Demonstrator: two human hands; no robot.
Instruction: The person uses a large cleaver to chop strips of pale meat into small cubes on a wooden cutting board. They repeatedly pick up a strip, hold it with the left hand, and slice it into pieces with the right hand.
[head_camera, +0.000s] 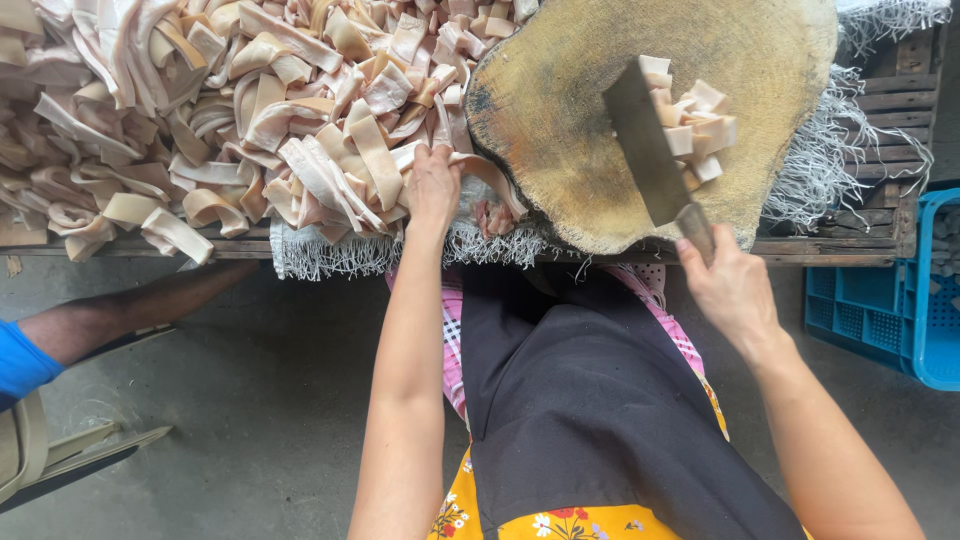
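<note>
My right hand (728, 288) grips the handle of a cleaver (648, 150), whose broad blade lies over a round wooden chopping block (560, 130). Cut pale pieces (695, 125) are heaped on the block just right of the blade. My left hand (433, 185) reaches into a big pile of long pale strips (220, 110) left of the block, its fingers closed on one strip (480, 170) that runs toward the block's edge.
Block and pile rest on a fringed white cloth (840, 160) over a slatted wooden table (890, 100). A blue plastic crate (900, 300) stands at the right on the concrete floor. Another person's leg (120, 315) and blue sleeve (20, 360) show at lower left.
</note>
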